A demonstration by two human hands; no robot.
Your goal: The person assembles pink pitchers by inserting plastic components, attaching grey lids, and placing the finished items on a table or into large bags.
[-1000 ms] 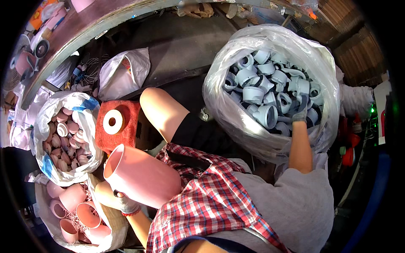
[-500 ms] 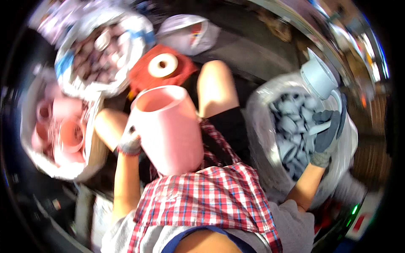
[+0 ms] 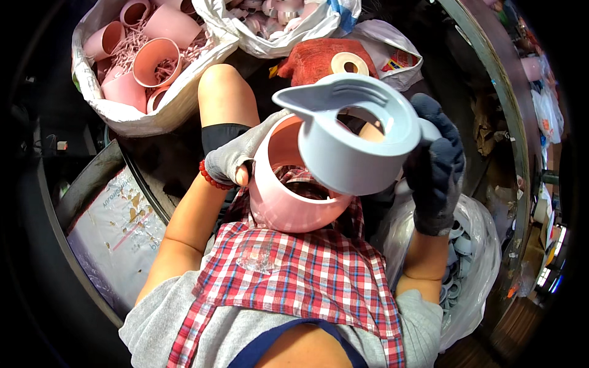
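Note:
My left hand [image 3: 236,153], in a pale grey glove, grips the side of a pink plastic jug body [image 3: 294,211] in front of my apron. Plaid cloth shows through its round opening, so it looks open at both ends. My right hand [image 3: 437,162], in a dark glove, is closed round the handle of a grey-blue spouted jug top [image 3: 359,161]. This top is tilted, its spout pointing left, and hangs over the right part of the pink opening, partly hiding it. Whether the two pieces touch, I cannot tell.
A white sack [image 3: 138,122] of pink jug bodies stands at far left, beside another sack [image 3: 267,46] of small pink parts. A red cloth [image 3: 307,58] carries a cream ring [image 3: 339,60]. At right sits a clear bag [image 3: 481,294] of grey-blue parts; a metal edge [image 3: 512,98] runs beyond.
My right hand has brought the grey-blue jug top from above the right-hand bag to the pink jug body. The body is now tipped, and the view has turned.

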